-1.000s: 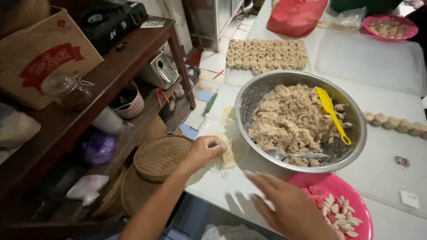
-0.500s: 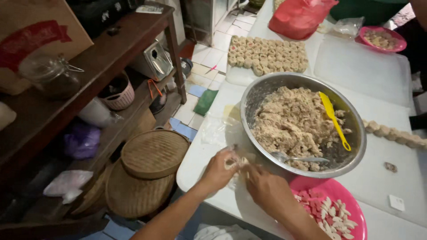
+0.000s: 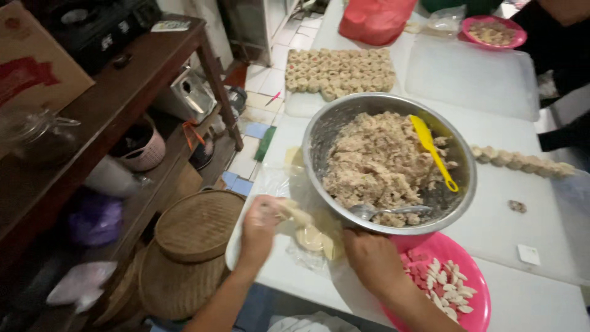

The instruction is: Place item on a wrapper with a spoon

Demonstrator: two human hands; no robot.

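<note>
Hands first: our left hand (image 3: pixel 261 222) is curled narrow, its fingers pinched on a thin pale dumpling wrapper (image 3: pixel 296 214) that it lifts off the stack of wrappers (image 3: pixel 316 237) lying in a clear plastic bag (image 3: pixel 279 184) at the near edge of the white table (image 3: pixel 541 307). Our right hand (image 3: pixel 372 257) sits just beside that stack, knuckles up and loosely closed; we cannot tell whether it holds anything, as its fingertips are hidden under the palm. The wrappers are yellowish, soft and flat, touching the rim of the big metal bowl (image 3: pixel 319 141), which is full of lumpy beige filling (image 3: pixel 378 166). A yellow spatula (image 3: pixel 433 150) leans in the filling and a metal spoon (image 3: pixel 387 211) rests on the near rim. By our right wrist a pink plate (image 3: pixel 476 289) carries small white and pink pieces. Beyond the bowl, a block of finished dumplings (image 3: pixel 338 71) lies in tight rows, with a red plastic bag (image 3: pixel 375 18) behind it and a second pink plate (image 3: pixel 495 31) at the far corner. To our left on the dark wooden shelf (image 3: pixel 123 80) stands a brown cardboard box (image 3: pixel 37 67) with a red patch on its side, and round woven basket lids (image 3: pixel 196 224) lean below.
</note>
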